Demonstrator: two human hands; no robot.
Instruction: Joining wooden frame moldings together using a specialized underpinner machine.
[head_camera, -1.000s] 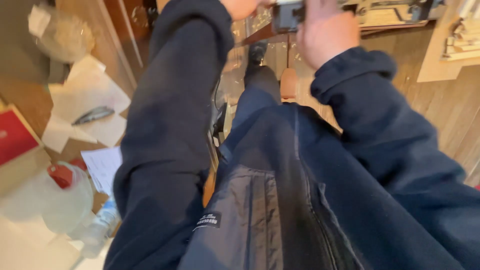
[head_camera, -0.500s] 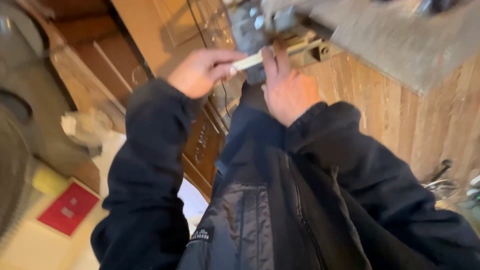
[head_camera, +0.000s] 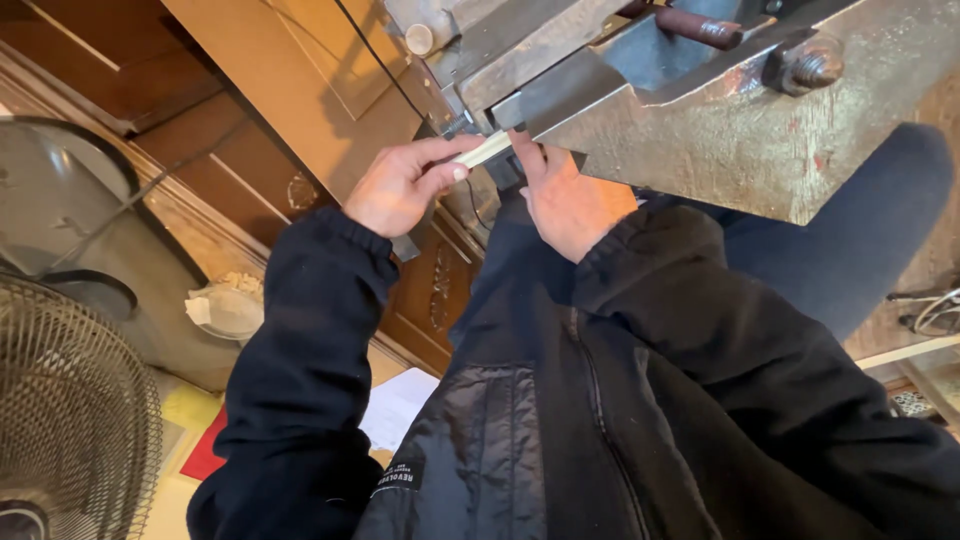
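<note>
Here, two hands feeding a pale strip into a metal machine

The left hand (head_camera: 400, 187) is pinching a pale strip (head_camera: 484, 150) while the right hand (head_camera: 566, 200), fingers curled, is steadying it at the grey machine (head_camera: 720, 120). Most of the strip is lying outside.

A thin pale strip (head_camera: 487, 149) lies slanted, its far end under a metal machine (head_camera: 700, 120).

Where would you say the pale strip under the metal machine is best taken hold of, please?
Probably at its free end, from the left. The pale strip runs aslant with its far end under the grey metal machine, so only the near end is clear. The left hand pinches it there; the right hand steadies it alongside.
</note>
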